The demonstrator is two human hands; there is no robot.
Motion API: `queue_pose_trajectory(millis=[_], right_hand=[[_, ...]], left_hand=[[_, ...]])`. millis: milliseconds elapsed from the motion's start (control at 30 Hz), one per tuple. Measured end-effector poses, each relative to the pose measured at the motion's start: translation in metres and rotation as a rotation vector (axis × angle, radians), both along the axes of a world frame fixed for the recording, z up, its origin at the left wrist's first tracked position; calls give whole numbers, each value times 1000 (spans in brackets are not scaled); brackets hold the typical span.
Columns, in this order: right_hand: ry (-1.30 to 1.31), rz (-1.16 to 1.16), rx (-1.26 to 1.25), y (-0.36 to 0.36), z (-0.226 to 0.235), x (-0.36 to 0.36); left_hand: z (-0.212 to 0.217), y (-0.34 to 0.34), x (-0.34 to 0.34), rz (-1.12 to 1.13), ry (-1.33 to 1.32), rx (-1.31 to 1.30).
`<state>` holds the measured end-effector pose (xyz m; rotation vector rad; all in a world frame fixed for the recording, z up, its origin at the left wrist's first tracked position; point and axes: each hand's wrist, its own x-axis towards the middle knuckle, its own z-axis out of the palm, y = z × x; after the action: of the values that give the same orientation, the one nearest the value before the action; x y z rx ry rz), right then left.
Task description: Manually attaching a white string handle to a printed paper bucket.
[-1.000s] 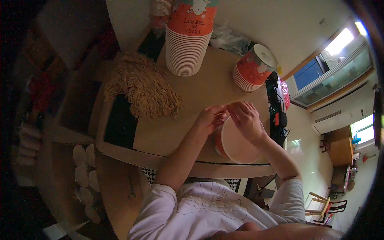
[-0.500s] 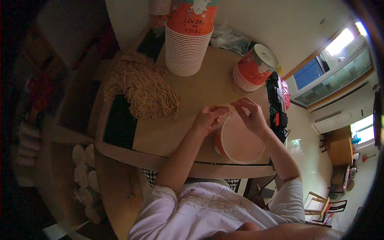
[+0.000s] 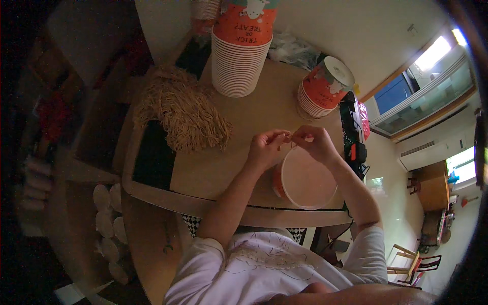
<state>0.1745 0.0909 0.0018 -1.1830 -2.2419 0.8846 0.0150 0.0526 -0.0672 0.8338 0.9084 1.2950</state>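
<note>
A paper bucket [image 3: 309, 180], orange outside with a pale inside, lies tilted at the table's near edge, its mouth facing me. Above its rim my left hand [image 3: 267, 146] is closed in a pinch. My right hand [image 3: 316, 143] pinches as well, and the fingertips of both almost meet. Between them runs a thin string [image 3: 291, 143] by the bucket's rim; its ends are hidden by my fingers. To the left lies a loose heap of tan strings [image 3: 185, 112].
A tall stack of paper buckets [image 3: 240, 66] stands at the back, with a shorter upside-down stack [image 3: 324, 89] to its right. Clear plastic bags [image 3: 292, 50] lie behind. Black and red devices [image 3: 357, 151] line the table's right edge. Round pale items [image 3: 107, 223] fill the lower left.
My right hand has moved slightly left, so its fingertips now come together with those of my left hand. The bucket stays in place.
</note>
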Motion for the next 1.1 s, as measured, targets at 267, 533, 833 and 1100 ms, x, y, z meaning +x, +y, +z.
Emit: queue_pose_trajectory(millis=[267, 533, 833, 1100], right_hand=[[31, 5, 30, 2, -3, -2], [-73, -27, -21, 2, -2, -3], [-36, -20, -118, 7, -10, -9], [-155, -83, -159, 9, -7, -11]], left_hand=[[0, -1, 4, 112, 284, 190], [15, -7, 1, 201, 542, 329], [-1, 2, -2, 127, 262, 104], [-14, 6, -5, 77, 197, 97]])
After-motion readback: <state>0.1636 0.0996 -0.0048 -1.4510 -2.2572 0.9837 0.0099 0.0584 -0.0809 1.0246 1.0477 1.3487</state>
